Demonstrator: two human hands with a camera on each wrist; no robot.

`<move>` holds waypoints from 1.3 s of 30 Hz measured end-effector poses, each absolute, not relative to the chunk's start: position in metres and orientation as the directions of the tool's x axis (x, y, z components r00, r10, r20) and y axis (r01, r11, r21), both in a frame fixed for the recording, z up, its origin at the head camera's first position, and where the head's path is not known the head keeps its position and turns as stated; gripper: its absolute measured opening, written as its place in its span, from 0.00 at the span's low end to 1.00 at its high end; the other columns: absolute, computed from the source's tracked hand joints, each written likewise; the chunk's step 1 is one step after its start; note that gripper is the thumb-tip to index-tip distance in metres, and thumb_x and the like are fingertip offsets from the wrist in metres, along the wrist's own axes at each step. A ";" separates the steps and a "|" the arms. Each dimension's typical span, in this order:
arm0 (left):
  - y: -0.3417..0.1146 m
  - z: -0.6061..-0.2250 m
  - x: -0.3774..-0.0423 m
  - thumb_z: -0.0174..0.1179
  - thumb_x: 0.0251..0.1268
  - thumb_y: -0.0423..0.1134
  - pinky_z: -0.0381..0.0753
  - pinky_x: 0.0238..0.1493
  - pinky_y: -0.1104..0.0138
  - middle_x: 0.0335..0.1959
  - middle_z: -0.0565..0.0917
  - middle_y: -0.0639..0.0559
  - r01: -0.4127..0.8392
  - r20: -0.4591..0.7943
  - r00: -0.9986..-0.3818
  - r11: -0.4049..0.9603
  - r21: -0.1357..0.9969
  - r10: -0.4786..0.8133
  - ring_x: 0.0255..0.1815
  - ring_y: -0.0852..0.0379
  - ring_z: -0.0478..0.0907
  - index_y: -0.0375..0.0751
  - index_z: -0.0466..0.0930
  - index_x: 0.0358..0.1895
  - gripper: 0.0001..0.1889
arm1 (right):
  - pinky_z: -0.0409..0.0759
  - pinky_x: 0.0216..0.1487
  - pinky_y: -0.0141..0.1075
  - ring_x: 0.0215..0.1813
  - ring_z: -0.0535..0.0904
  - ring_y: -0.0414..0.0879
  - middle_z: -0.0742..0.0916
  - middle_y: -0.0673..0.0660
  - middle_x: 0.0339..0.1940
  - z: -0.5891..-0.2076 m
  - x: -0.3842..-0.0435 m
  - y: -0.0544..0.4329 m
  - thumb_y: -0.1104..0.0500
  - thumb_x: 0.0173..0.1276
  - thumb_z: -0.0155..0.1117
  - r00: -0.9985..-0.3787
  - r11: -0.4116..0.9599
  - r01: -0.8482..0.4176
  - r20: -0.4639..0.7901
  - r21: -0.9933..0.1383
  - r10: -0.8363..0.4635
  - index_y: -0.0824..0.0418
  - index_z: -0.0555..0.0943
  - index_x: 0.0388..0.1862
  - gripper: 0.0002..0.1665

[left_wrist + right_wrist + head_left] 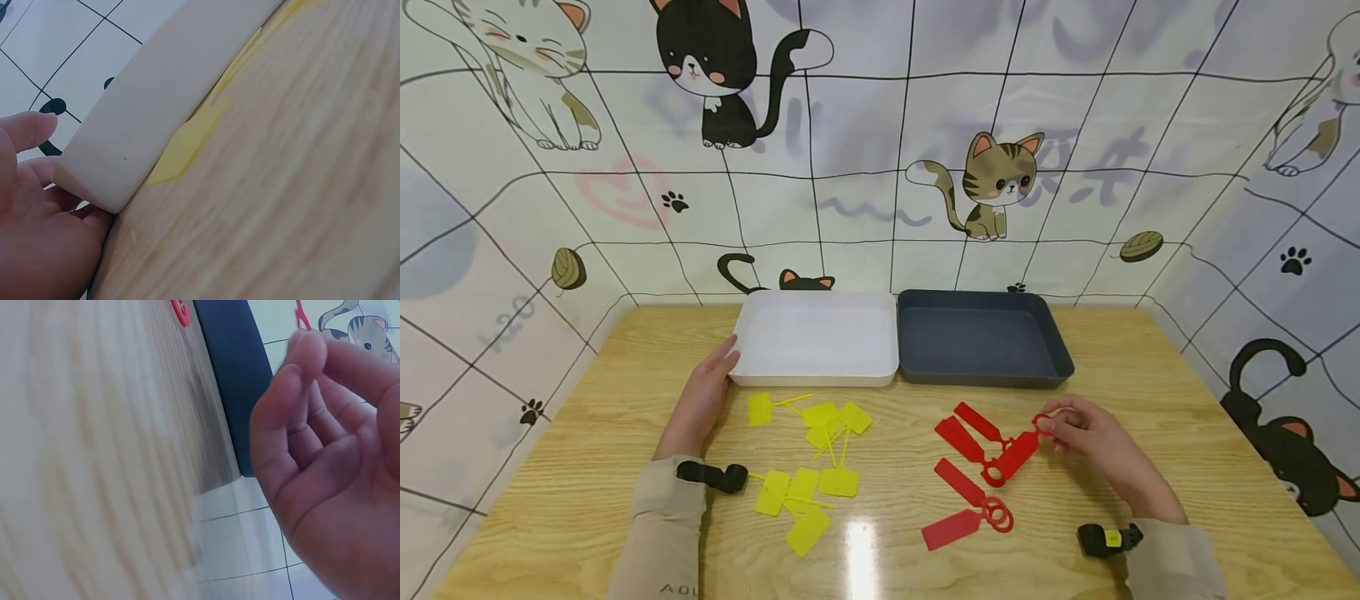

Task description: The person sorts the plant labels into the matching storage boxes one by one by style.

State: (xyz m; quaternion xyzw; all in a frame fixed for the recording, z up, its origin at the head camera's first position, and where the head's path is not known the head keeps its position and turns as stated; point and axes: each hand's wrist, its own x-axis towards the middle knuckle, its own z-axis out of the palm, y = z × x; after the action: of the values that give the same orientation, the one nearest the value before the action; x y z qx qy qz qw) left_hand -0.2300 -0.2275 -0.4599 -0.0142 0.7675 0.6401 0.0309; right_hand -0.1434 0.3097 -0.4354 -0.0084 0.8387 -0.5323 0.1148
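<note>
In the head view my right hand (pixel 1086 429) pinches the ring end of a red plastic tag (pixel 1021 454) between thumb and fingertips. The tag slants down over other red tags (pixel 962 440), with several lying on the table around it. From the right wrist, the pinching fingertips (pixel 297 365) show with a thin bit of red above them. My left hand (pixel 706 387) touches the left side of a white tray (pixel 812 381), its fingers against the end wall (pixel 94 169). Several yellow tags (pixel 808 532) with thin tails lie in front of that tray.
A dark grey tray (pixel 985 379) stands right beside the white one at the back of the wooden table (pixel 655 350). Behind them hangs a cat-patterned cloth (pixel 857 208), which also covers both sides. Light glares off the table near its front middle.
</note>
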 end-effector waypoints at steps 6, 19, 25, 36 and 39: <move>-0.227 -0.458 -0.229 0.40 0.68 0.54 0.40 0.67 0.61 0.70 0.47 0.56 -0.071 -0.075 -0.997 0.149 0.986 0.016 0.69 0.60 0.39 0.51 0.49 0.70 0.29 | 0.78 0.35 0.41 0.30 0.76 0.53 0.79 0.65 0.34 -0.434 -0.143 0.309 0.48 0.62 0.58 -0.984 0.363 0.111 -0.153 -0.925 -0.088 0.61 0.67 0.46 0.22; -0.227 -0.459 -0.230 0.41 0.69 0.51 0.40 0.67 0.60 0.71 0.45 0.51 -0.059 -0.062 -0.997 0.082 0.995 0.039 0.70 0.58 0.39 0.46 0.47 0.70 0.29 | 0.77 0.39 0.28 0.35 0.78 0.49 0.82 0.54 0.37 -0.421 -0.156 0.293 0.49 0.60 0.60 -0.983 0.231 0.002 0.041 -0.973 0.180 0.64 0.76 0.48 0.23; -0.229 -0.458 -0.231 0.41 0.69 0.51 0.40 0.67 0.61 0.71 0.45 0.52 -0.053 -0.056 -0.998 0.088 0.995 0.033 0.69 0.59 0.39 0.46 0.47 0.70 0.30 | 0.78 0.34 0.28 0.29 0.77 0.43 0.82 0.57 0.37 -0.433 -0.177 0.292 0.53 0.57 0.64 -0.937 -0.018 -0.101 0.089 -0.995 0.338 0.67 0.78 0.48 0.24; -0.220 -0.441 -0.220 0.41 0.70 0.47 0.38 0.67 0.59 0.71 0.42 0.49 -0.058 -0.060 -0.997 0.050 0.997 0.046 0.70 0.56 0.36 0.42 0.44 0.70 0.30 | 0.78 0.24 0.28 0.22 0.76 0.44 0.81 0.59 0.33 -0.400 -0.187 0.272 0.59 0.50 0.70 -0.829 -0.240 -0.225 0.056 -0.944 0.557 0.71 0.79 0.42 0.22; -0.223 -0.445 -0.219 0.41 0.69 0.49 0.38 0.67 0.59 0.71 0.44 0.51 -0.065 -0.068 -0.997 0.091 0.994 0.027 0.70 0.57 0.37 0.45 0.46 0.70 0.30 | 0.78 0.23 0.28 0.21 0.77 0.45 0.81 0.60 0.34 -0.399 -0.190 0.271 0.60 0.48 0.71 -0.813 -0.291 -0.209 0.000 -0.934 0.583 0.71 0.80 0.41 0.22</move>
State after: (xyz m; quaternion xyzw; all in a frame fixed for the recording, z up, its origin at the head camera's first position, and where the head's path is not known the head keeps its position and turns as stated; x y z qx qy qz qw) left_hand -0.2189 -0.2231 -0.4449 -0.0131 0.7378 0.6740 0.0343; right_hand -0.1896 0.2712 -0.3991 0.1733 0.5395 -0.7844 -0.2523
